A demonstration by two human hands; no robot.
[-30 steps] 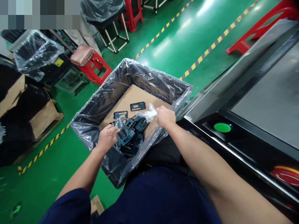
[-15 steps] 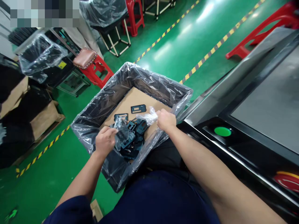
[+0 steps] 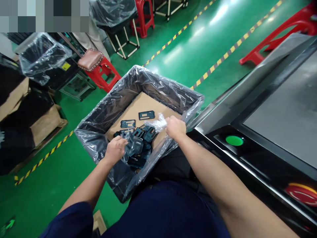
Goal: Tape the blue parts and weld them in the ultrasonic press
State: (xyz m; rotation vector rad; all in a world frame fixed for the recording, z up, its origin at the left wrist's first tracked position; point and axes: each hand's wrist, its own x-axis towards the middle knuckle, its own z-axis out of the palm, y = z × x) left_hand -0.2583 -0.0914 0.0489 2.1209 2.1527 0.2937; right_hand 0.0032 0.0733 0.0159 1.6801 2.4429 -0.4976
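Observation:
A bin [image 3: 96,112] lined with clear plastic stands in front of me, with brown cardboard [image 3: 160,110] on its bottom. Several dark plastic frames lie piled in its near part, and one frame [image 3: 146,115] lies apart on the cardboard. My left hand [image 3: 116,150] is closed on a clear plastic bag [image 3: 134,144] over the left of the pile. Whether the bag holds a part is hard to tell. Closed on crumpled clear plastic [image 3: 159,123], my right hand [image 3: 175,127] is at the bin's right side.
At the right is a machine with a green button [image 3: 234,140] and a red knob [image 3: 302,194]. Beyond the bin stand a red stool [image 3: 105,74] with a brown cushion and plastic-covered bins [image 3: 114,13]. A person's trousers [image 3: 92,36] show at the upper left. Opened cartons [image 3: 47,124] lie at left.
My left hand has moved slightly right and up, and the bag in it has shifted right over the pile. My right hand has hardly moved. More of the frame at the pile's left shows.

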